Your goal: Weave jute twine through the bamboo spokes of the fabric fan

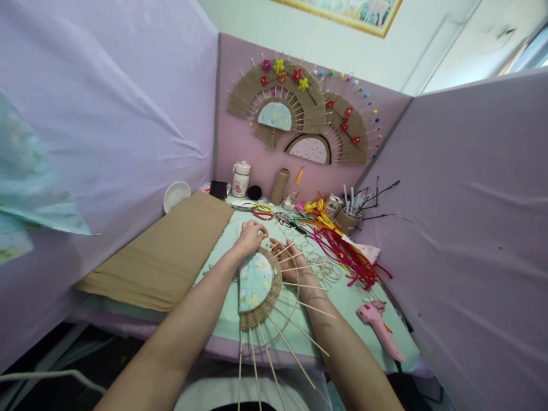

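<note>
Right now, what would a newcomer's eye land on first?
Probably the flower-trimmed woven fans on the pink board behind the table. Next, the half-round woven piece with fanned-out sticks, centre front, left hand and right hand at its far side. Then the red-and-yellow stems and pink glue gun on the table's right.

Framed picture (pixel 342 12) cropped above, sticks (pixel 271 367) (the lowest few) cropped below, hold of both hands (pixel 249 237) unclear

My left hand (pixel 252 235) and right hand (pixel 291 260) are at the far end of the stick-ribbed woven fan (pixel 259 285).
</note>
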